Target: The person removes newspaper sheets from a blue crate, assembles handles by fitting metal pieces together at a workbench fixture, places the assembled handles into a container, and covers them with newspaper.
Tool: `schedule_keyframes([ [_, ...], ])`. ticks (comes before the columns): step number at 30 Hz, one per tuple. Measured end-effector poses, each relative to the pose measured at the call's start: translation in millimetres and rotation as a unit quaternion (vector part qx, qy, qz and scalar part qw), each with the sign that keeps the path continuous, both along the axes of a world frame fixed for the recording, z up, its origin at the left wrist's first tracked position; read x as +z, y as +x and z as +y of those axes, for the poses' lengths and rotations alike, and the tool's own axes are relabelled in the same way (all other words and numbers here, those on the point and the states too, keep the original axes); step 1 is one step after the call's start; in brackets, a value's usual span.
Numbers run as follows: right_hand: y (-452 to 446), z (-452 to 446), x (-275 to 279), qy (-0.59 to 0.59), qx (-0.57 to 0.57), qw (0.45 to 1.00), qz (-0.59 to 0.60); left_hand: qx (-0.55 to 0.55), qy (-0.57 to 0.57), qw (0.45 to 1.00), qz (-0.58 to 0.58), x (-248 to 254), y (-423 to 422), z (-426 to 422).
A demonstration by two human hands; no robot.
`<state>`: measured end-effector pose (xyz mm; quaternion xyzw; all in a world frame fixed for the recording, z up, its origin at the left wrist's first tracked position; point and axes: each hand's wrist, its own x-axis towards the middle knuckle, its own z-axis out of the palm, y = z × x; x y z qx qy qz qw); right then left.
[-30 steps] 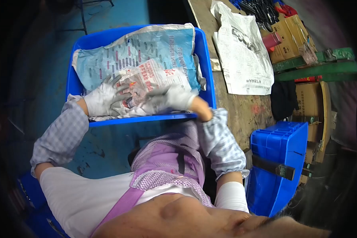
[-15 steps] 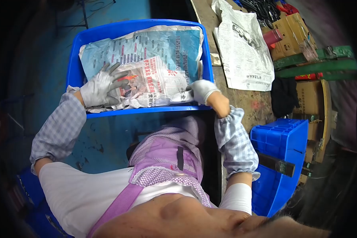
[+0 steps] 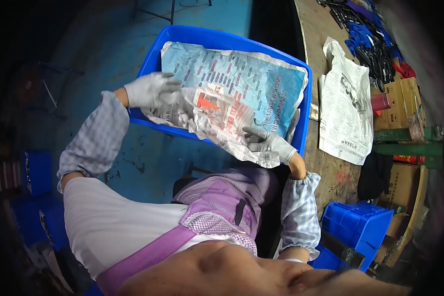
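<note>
A blue plastic bin [image 3: 195, 33] is in front of me, lined with sheets of newspaper. A blue printed page [image 3: 239, 71] covers most of the inside. Over its near part lies a crumpled sheet with red print [image 3: 219, 114], whose near edge overlaps the front rim. My left hand [image 3: 155, 91], in a pale glove, is at the bin's left side with fingers stretched over the paper, a little blurred. My right hand [image 3: 273, 146], gloved too, has its fingers spread on the crumpled sheet near the front right corner.
On the worktable [image 3: 330, 180] to the right lies another newspaper [image 3: 348, 103]. Behind it are a heap of black and blue items [image 3: 370, 47] and a cardboard box [image 3: 399, 101]. Green bars [image 3: 404, 149] stick out there. A blue crate [image 3: 352, 224] stands nearer me.
The view has turned, and the bin now appears slanted. My right hand has gone from curled at the sheet's edge to spread fingers. The sheet's near edge has come over the front rim.
</note>
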<state>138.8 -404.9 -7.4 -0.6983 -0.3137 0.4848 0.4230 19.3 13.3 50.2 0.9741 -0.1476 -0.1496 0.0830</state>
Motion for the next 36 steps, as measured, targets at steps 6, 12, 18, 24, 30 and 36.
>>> schedule_keyframes([
  [6, 2.5, 8.6, 12.5, -0.023, -0.039, 0.996, -0.072, -0.011, 0.031, 0.999, -0.043, -26.0, -18.8, -0.3],
  [12, 4.3, -24.9, 48.4, -0.034, -0.018, 0.934, -0.356, 0.110, 0.069, 0.983, 0.132, 30.0, -8.6, -14.2],
  [18, 11.3, -27.1, 72.1, -0.206, 0.033, 0.911, -0.357, 0.414, -0.363, 0.828, -0.107, -26.7, 7.0, 37.1],
  [24, -3.5, 53.1, 91.6, 0.194, -0.041, 0.818, -0.539, 0.549, -0.628, 0.551, 0.020, -100.3, 28.0, 54.9],
  [30, -1.3, 81.1, -8.7, -0.142, 0.201, 0.819, -0.518, 0.451, -0.761, 0.467, -0.001, -91.2, 44.3, 45.8],
  [36, -3.5, 75.8, -13.9, -0.194, 0.212, 0.843, -0.456, 0.386, -0.714, 0.561, 0.165, -68.2, 59.3, 7.9],
])
